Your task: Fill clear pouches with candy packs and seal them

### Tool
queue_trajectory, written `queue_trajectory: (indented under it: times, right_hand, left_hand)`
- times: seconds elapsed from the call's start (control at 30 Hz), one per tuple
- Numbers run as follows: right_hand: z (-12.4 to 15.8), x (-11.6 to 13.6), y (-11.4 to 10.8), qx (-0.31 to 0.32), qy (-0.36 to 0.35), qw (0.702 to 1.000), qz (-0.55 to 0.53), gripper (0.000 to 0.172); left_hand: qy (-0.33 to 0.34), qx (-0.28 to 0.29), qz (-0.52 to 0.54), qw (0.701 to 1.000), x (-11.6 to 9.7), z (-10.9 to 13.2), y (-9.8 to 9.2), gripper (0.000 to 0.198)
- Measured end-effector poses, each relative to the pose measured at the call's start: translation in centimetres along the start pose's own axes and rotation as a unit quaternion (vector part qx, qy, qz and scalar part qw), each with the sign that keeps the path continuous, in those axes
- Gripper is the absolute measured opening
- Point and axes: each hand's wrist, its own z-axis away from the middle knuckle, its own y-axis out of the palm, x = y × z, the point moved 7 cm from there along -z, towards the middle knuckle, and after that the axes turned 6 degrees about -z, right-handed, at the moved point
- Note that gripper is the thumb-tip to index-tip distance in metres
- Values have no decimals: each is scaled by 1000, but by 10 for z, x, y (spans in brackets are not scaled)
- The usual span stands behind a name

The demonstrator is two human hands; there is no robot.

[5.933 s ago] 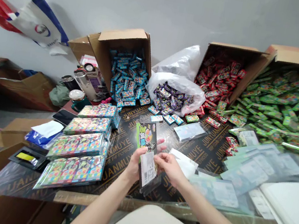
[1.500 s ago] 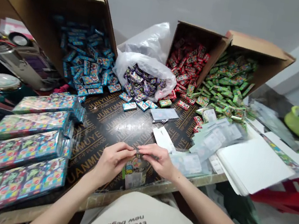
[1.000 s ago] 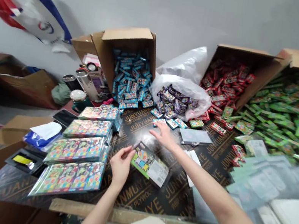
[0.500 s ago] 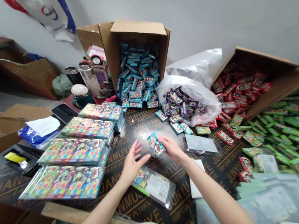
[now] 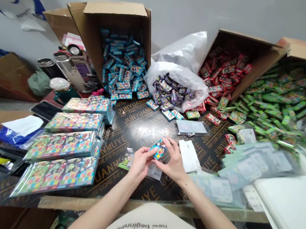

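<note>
Both hands, left hand [image 5: 140, 162] and right hand [image 5: 172, 163], pinch a small blue candy packet [image 5: 159, 150] just above the table [image 5: 141, 126]. It looks light, crinkly and slippery, best held by its edges.

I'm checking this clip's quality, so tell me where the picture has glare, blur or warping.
Head view: glare streaks the dark table behind the hands; the green packets and clear bags at right are smeared; the wide lens splays the boxes outward; the blue packet between left hand and right hand stays fairly sharp.
</note>
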Motion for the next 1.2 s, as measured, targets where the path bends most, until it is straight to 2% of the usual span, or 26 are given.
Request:
queue_trajectory:
  times: [0.07, 0.1, 0.13, 0.17, 0.2, 0.27, 0.3, 0.33, 0.37, 0.43, 0.53, 0.63, 0.77, 0.83, 0.9, 0.97, 1.03, 1.1, 1.2]
  right_hand:
    - [9, 0, -8, -31, -14, 998, 52, 69]
    - [13, -2, -16, -48, -10, 996, 72, 69]
    - [16, -6, -24, -63, -3, 994, 90, 71]
    - [19, -10, -33, -73, 4, 991, 108, 72]
    - [21, -15, -40, -73, 11, 989, 127, 74]
    - [26, -22, -48, -38, 16, 987, 157, 75]
    - [29, -25, -48, -6, 13, 986, 166, 75]
    - [33, -26, -45, 30, 8, 985, 171, 76]
    - [36, -27, -42, 61, 4, 983, 174, 76]
    - [43, -28, -35, 100, 3, 981, 169, 76]
    - [47, -23, -28, 132, 4, 983, 124, 80]
    - [43, -15, -21, 169, -15, 983, 72, 83]
    - [33, -14, -15, 200, -39, 978, 43, 81]
    - [30, -16, -15, 172, -38, 983, 47, 89]
    - [28, -17, -17, 116, -24, 991, 56, 96]
    - [28, -15, -13, 104, -15, 993, 55, 89]
    - [21, -15, -2, 138, -22, 989, 54, 73]
    - [-2, -25, 1, 127, -22, 988, 86, 60]
    - [-62, -63, -9, 35, 26, 977, 209, 55]
  left_hand:
    - [35, 21, -57, 998, -1, 7, 3, 32]
    - [77, 48, -124, 988, -6, 10, 4, 33]
    - [133, 88, -216, 963, -12, 14, 7, 38]
    - [193, 134, -322, 917, -16, 19, 10, 49]
    - [245, 179, -427, 852, -16, 23, 13, 64]
    - [299, 239, -586, 714, -7, 28, 12, 92]
    - [310, 247, -636, 662, -2, 27, 8, 100]
    - [316, 242, -669, 628, 1, 26, 4, 103]
    - [322, 228, -689, 608, 2, 24, 1, 103]
    - [338, 190, -699, 601, -3, 21, -2, 102]
    - [363, 149, -686, 613, -17, 23, -2, 104]
    - [380, 141, -673, 619, -28, 28, 1, 108]
    - [386, 155, -662, 624, -30, 32, 3, 107]
    - [387, 141, -657, 631, -32, 30, 0, 107]
    - [383, 108, -653, 644, -35, 27, -6, 108]
    - [377, 81, -649, 656, -38, 23, -11, 109]
    - [372, 71, -646, 662, -40, 20, -14, 109]
    - [364, 69, -648, 665, -38, 16, -17, 108]
    - [342, 60, -666, 660, -32, 10, -22, 107]
